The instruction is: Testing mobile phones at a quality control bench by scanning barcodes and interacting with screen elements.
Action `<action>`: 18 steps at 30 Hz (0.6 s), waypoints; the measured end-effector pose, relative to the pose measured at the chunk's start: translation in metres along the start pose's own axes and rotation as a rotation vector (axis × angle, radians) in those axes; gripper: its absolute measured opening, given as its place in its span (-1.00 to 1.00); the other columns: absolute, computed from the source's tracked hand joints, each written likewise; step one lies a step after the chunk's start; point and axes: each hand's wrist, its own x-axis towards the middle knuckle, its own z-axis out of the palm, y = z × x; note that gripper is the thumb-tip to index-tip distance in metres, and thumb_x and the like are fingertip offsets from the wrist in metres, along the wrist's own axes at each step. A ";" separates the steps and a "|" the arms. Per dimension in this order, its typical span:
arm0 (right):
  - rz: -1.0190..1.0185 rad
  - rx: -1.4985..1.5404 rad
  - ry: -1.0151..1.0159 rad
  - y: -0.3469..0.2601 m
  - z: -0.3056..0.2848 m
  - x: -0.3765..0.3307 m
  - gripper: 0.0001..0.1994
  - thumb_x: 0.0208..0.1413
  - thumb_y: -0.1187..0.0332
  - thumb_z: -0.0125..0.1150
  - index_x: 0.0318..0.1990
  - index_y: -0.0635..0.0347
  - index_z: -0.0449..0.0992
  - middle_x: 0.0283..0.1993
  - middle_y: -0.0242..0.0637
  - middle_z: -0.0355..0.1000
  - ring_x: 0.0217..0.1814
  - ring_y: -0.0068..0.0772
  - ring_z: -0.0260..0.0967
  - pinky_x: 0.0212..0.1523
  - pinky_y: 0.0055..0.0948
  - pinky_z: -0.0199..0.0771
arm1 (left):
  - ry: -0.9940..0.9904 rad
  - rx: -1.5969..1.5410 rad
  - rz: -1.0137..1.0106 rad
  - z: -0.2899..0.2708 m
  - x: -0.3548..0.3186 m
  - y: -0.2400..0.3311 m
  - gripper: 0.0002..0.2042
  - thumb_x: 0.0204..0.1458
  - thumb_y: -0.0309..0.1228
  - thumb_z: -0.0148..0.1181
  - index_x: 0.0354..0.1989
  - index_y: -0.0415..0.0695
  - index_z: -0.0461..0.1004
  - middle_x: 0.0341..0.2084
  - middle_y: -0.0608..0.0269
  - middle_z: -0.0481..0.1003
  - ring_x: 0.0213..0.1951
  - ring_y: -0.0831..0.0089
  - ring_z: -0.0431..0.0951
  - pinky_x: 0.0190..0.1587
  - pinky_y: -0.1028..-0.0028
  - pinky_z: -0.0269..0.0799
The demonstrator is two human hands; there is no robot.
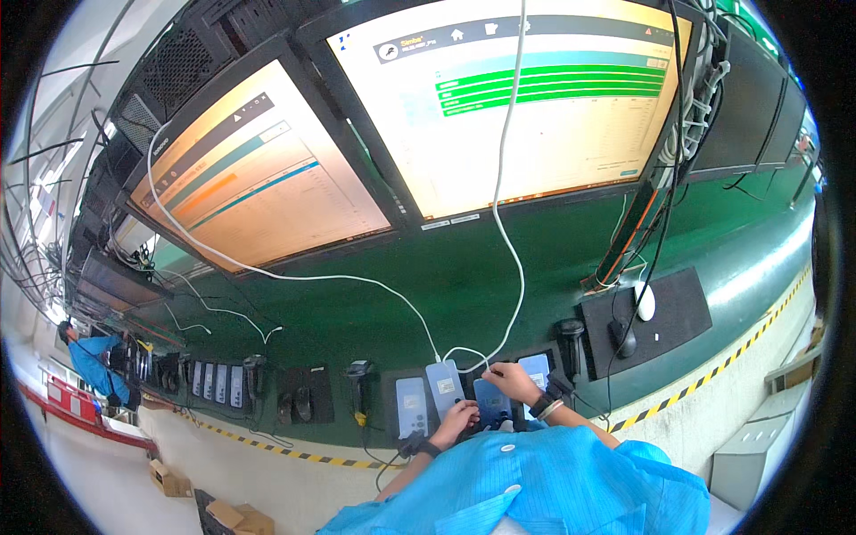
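Several phones lie in a row at the front edge of the green bench. My right hand (515, 383) pinches the plug end of a white cable (510, 241) at the top of a dark blue phone (490, 399). At that phone's lower left side, my left hand (457, 421) has its fingers curled against the edge; part of its grip is hidden. A second white cable (357, 278) runs into the top of a light blue phone (444, 383). To its left lies another light blue phone (411, 407). One more phone (536, 367) is partly behind my right hand.
Two lit monitors (535, 134) stand over the bench. Handheld scanners (571, 343) flank the phones. A black mouse (622, 339) and a white mouse (644, 301) rest on a dark mat (687, 308). Black cables hang at right. A person in blue (98, 366) is far left.
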 end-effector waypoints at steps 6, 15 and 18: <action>-0.018 -0.076 0.070 -0.007 0.009 -0.005 -0.74 0.13 0.18 0.08 -0.29 0.24 0.47 -0.39 0.09 0.45 -0.32 0.16 0.42 -0.32 -0.03 0.41 | -0.003 0.078 0.006 -0.002 -0.003 0.002 -0.73 0.14 -0.31 0.02 -0.05 -0.18 0.38 -0.32 0.30 0.47 -0.30 0.54 0.48 -0.28 0.59 0.36; -0.160 -0.213 0.145 -0.003 0.016 -0.004 -0.78 0.18 0.20 0.01 -0.33 0.18 0.38 -0.51 0.06 0.43 -0.44 0.18 0.39 -0.42 0.09 0.34 | -0.034 0.110 -0.016 -0.004 -0.007 -0.002 -0.70 0.14 -0.31 0.03 -0.03 -0.21 0.38 -0.33 0.34 0.46 -0.30 0.58 0.44 -0.24 0.59 0.35; -0.031 -0.144 0.201 -0.002 0.018 0.002 -0.78 0.20 0.21 -0.02 -0.32 0.18 0.32 -0.54 0.11 0.41 -0.47 0.22 0.38 -0.49 0.11 0.32 | -0.042 0.123 -0.003 -0.006 -0.004 -0.004 -0.70 0.14 -0.30 0.02 -0.03 -0.21 0.38 -0.32 0.35 0.46 -0.29 0.59 0.44 -0.24 0.59 0.35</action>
